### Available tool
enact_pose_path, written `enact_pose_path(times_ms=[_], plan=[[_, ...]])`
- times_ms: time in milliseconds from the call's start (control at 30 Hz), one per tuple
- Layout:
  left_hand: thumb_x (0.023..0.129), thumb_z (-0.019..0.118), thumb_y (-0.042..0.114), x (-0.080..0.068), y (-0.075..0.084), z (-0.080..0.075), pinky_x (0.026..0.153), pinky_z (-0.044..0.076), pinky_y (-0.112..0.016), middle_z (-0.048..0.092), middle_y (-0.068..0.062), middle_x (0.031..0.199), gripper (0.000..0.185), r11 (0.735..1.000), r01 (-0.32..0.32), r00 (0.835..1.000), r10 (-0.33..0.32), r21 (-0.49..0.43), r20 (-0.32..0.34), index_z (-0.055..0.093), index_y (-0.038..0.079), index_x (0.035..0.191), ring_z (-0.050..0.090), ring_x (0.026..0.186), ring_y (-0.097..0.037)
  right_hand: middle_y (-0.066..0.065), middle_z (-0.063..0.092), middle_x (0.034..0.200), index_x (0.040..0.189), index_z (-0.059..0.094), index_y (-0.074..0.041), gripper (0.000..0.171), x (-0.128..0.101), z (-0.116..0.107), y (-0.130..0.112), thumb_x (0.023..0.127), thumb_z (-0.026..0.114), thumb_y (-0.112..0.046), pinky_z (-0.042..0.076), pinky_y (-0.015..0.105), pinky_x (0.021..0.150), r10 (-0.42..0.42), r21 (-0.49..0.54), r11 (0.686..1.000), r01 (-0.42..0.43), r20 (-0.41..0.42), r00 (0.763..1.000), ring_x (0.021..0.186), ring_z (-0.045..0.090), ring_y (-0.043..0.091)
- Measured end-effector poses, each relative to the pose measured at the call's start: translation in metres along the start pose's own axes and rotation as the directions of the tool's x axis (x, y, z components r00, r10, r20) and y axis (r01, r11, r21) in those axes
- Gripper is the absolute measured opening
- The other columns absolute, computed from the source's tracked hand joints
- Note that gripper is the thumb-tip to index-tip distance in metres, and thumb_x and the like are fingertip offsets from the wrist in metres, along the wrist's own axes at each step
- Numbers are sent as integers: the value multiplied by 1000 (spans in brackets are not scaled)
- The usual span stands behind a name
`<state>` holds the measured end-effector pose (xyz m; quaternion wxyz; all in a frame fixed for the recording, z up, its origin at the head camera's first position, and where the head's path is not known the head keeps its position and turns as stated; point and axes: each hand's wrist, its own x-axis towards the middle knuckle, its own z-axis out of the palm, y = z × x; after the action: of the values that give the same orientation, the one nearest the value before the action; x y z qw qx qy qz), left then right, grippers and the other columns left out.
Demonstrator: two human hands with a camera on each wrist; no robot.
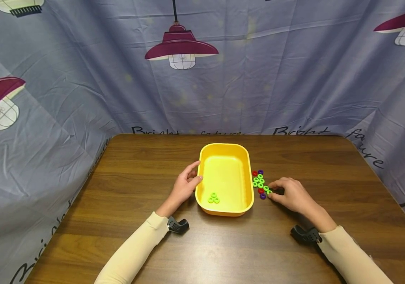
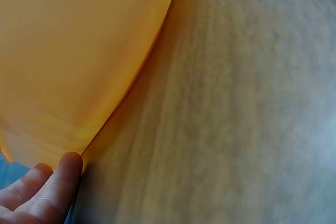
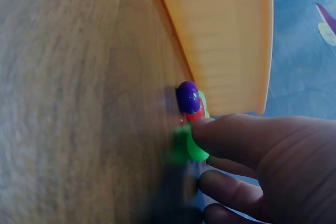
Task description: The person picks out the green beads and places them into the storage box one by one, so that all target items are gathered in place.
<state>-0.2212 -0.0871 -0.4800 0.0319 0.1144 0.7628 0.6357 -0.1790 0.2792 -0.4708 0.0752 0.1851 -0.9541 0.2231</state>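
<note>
A yellow tray [image 1: 246, 173] sits mid-table, with three green rings [image 1: 213, 198] lying together inside near its front wall. My left hand [image 1: 195, 173] rests against the tray's left wall, thumb at the rim; in the left wrist view its fingertips [image 2: 60, 179] touch the tray's outer wall [image 2: 79, 61]. A cluster of green, red and purple rings [image 1: 260, 180] lies on the table just right of the tray. My right hand [image 1: 272, 191] is at the cluster's near end. Its curled fingertips [image 3: 220, 132] pinch a green ring [image 3: 186, 148], beside a purple ring [image 3: 187, 96] and a red one.
The wooden table [image 1: 330, 165] has bare room on both sides of the tray and in front. A blue-grey curtain [image 1: 259, 79] printed with lamps hangs close behind and around the table's far and side edges.
</note>
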Motion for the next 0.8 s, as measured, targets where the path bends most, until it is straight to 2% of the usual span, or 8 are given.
enact_pose_path(times_ms=[167,800], plan=[[96,60,3,-1,1,0,79,64,-36,67,-32,121,56,1000,-7,1000,7,-1,-2,48,7,150,72,97,-39,6,75,88,97,79,-4,20,1,2,1,81,83,-15,57,48,76,-7,0,1000,7,-19,1000,84,68,26],[96,61,4,1,-1,0,81,64,-41,67,-31,124,57,1000,13,1000,-13,-14,4,47,7,152,71,101,-41,1,71,82,93,80,-7,17,0,4,6,78,85,-15,53,37,69,-26,-20,999,25,-63,998,77,63,19]])
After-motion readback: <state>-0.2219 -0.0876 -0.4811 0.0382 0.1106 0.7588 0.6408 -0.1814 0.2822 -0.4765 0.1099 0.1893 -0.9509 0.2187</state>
